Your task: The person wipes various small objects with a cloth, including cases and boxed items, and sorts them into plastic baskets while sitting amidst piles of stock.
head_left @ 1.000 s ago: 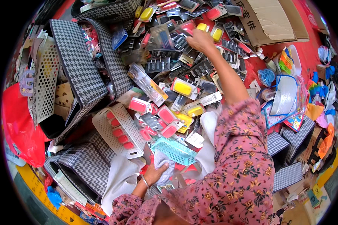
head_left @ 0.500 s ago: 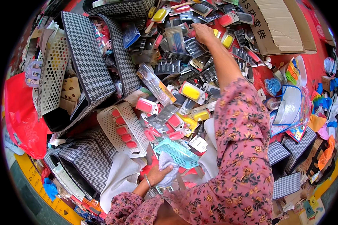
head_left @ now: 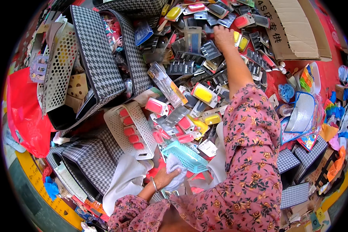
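My left hand (head_left: pixel 164 179), with a bracelet at the wrist, is closed round a bunched pale grey cloth (head_left: pixel 176 174) beside a light blue perforated basket (head_left: pixel 185 157). At the far side, my right hand (head_left: pixel 224 38) reaches down into a heap of small packaged goods. Its fingertips are among dark blister packs (head_left: pixel 210 50), and whether they grip one cannot be made out. Nearer in the heap are a yellow packaged piece (head_left: pixel 204 94) and a pink-red one (head_left: pixel 156 106). A white perforated basket (head_left: pixel 147 143) left of them holds several red pieces (head_left: pixel 133 138).
Houndstooth storage boxes (head_left: pixel 96 58) stand on the left, beside a red plastic bag (head_left: pixel 27 112). An open cardboard box (head_left: pixel 274 34) sits at the far right. Nearer on that side are plastic-wrapped goods (head_left: pixel 297 116) and more houndstooth boxes (head_left: pixel 294 195).
My right hand has shifted a little to the right over the heap, its fingers now pointing away from me rather than left. The whole view has moved slightly. My left hand keeps the cloth.
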`<state>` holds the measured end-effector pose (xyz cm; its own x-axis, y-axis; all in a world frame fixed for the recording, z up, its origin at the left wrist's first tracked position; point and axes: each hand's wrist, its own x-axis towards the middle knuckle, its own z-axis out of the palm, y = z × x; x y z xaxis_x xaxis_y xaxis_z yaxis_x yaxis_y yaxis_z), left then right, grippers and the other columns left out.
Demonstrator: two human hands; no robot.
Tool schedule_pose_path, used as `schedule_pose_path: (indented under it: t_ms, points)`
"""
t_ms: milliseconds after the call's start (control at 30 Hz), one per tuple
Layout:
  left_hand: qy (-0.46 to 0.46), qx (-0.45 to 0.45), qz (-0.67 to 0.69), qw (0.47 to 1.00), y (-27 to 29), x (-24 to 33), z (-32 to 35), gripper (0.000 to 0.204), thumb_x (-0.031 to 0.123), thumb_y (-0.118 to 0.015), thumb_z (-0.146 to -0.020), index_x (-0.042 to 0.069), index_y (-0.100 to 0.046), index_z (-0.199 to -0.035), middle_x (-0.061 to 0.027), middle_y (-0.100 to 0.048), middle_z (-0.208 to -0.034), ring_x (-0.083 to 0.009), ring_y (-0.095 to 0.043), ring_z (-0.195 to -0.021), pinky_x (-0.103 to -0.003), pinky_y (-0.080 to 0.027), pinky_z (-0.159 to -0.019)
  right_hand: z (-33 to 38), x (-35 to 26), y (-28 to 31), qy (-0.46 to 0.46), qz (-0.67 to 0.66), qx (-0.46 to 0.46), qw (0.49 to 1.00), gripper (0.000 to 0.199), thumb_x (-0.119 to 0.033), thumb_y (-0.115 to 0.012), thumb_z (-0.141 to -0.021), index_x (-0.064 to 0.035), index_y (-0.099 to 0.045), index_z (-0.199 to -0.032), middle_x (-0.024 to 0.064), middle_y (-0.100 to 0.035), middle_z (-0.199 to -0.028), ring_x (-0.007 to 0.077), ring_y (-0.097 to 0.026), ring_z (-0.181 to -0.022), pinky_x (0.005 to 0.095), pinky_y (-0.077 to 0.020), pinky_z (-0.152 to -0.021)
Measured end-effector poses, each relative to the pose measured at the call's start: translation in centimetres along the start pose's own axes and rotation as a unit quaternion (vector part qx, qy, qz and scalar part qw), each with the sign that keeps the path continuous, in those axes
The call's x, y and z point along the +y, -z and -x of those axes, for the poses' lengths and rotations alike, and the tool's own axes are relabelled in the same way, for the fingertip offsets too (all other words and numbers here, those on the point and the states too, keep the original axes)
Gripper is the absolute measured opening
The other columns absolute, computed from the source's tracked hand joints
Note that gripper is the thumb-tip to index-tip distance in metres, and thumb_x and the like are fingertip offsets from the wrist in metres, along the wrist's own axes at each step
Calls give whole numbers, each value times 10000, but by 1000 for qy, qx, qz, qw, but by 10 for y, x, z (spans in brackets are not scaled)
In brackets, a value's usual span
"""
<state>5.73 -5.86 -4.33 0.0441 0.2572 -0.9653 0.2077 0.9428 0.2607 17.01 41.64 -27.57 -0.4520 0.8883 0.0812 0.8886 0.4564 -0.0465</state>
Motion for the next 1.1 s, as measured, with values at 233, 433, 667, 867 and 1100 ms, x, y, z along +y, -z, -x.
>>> schedule_pose_path:
  t_ms: [233,433,667,867,1100]
  points:
    - [12,-23,-23,999,-4,-1,1,488,411,-511,-807,23,-506,-1104,-166,-570,-1029,-273,-540,-972,-333,-412,-825,11,14,52,-142,-522,108,834,386,-322,-594,-700,-3,-547,-912,190,-592,-829,293,-593,-763,386,-450,-720]
    - [-16,5,2,1000,-7,-15,-4,466,391,-525,-806,23,-516,-1093,-156,-581,-1012,-253,-550,-955,-327,-417,-816,77,-93,133,265,-387,-290,834,269,-240,-527,-806,-49,-548,-995,142,-545,-967,258,-519,-939,348,-415,-794]
    - [18,-15,23,999,-12,-15,-3,444,375,-538,-802,23,-533,-1073,-149,-587,-1005,-240,-556,-938,-317,-420,-808,7,-137,48,243,-94,61,964,203,-160,-484,-757,-95,-574,-928,110,-549,-982,273,-537,-915,412,-355,-817]
    - [-16,2,22,1000,-12,-7,-2,369,288,-531,-837,3,-515,-1071,-53,-587,-922,-124,-522,-842,-272,-428,-754,-6,-131,39,81,-422,31,902,203,-213,-476,-807,-85,-622,-864,79,-629,-789,195,-603,-737,396,-425,-703]
    - [-13,-5,-4,1000,-22,-5,-2,403,313,-533,-826,4,-511,-1084,-94,-581,-968,-165,-536,-881,-289,-423,-780,95,-100,116,-57,-806,-328,489,246,-260,-520,-817,-21,-580,-801,55,-574,-678,136,-561,-555,274,-488,-511]
